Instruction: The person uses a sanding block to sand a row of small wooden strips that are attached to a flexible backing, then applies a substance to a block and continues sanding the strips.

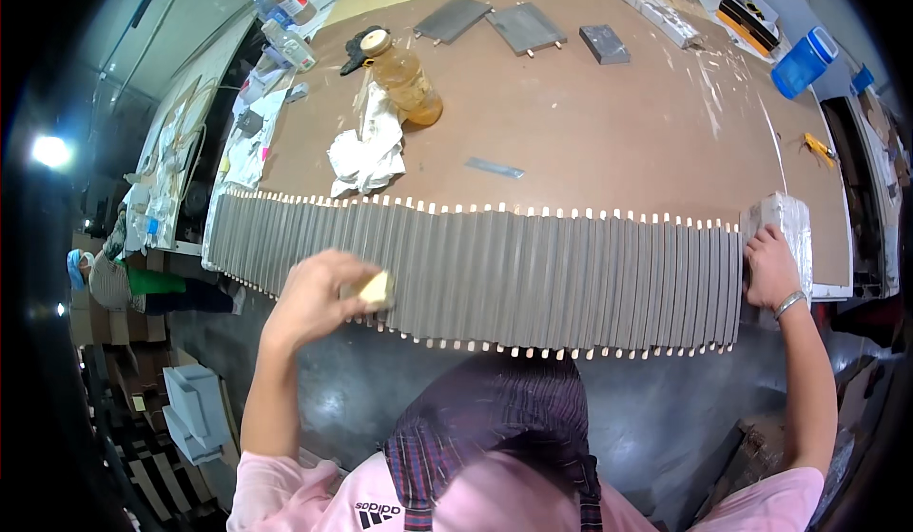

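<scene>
- Lining the worktop's [618,133] near edge: grey slats [475,270], side by side.
- Left hand [326,285]: fingers pinching yellow block [378,290], blurred, over slats.
- Right hand [773,268]: fingers against white block [792,216] at row's end; grip unclear.
- Uneven push could skew slats.

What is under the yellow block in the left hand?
Grey slats show beside the yellow block; the part directly beneath it and the left hand is covered, so I cannot tell what is there.
</scene>
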Action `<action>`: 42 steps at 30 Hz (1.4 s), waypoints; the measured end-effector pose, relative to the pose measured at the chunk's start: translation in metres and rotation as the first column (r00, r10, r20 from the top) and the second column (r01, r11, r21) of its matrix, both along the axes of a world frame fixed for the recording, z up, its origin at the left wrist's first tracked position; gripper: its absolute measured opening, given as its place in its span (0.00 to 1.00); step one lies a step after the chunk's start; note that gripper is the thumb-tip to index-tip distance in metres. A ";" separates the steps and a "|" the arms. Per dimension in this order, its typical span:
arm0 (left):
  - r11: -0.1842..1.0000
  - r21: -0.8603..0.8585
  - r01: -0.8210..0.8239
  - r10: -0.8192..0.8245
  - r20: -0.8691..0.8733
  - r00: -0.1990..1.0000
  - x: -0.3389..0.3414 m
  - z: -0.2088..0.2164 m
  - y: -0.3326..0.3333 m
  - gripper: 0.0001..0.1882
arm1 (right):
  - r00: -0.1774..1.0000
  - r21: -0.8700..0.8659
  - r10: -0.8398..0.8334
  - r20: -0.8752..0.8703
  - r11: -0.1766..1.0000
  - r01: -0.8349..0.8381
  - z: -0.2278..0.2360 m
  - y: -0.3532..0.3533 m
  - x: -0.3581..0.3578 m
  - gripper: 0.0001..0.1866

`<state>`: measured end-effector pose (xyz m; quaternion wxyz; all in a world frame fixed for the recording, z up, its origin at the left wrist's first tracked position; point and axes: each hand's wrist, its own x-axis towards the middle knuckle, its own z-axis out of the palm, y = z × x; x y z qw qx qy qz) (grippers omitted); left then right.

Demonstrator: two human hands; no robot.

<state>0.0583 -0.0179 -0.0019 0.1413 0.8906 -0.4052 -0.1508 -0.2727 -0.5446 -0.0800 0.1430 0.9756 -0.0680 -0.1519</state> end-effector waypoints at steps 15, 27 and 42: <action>1.000 0.005 0.030 -0.030 -0.080 0.996 -0.036 0.002 0.041 0.23 | 0.999 0.020 0.008 0.036 1.000 -0.009 -0.005 -0.006 -0.004 0.16; 0.985 -0.172 0.000 0.012 0.066 0.998 -0.008 0.002 0.040 0.21 | 1.000 0.008 0.001 0.012 1.000 -0.001 -0.002 -0.004 -0.001 0.17; 0.965 -0.190 -0.181 0.194 0.053 0.980 0.040 -0.002 -0.003 0.23 | 1.000 0.006 0.015 0.011 1.000 -0.015 -0.007 -0.004 0.003 0.18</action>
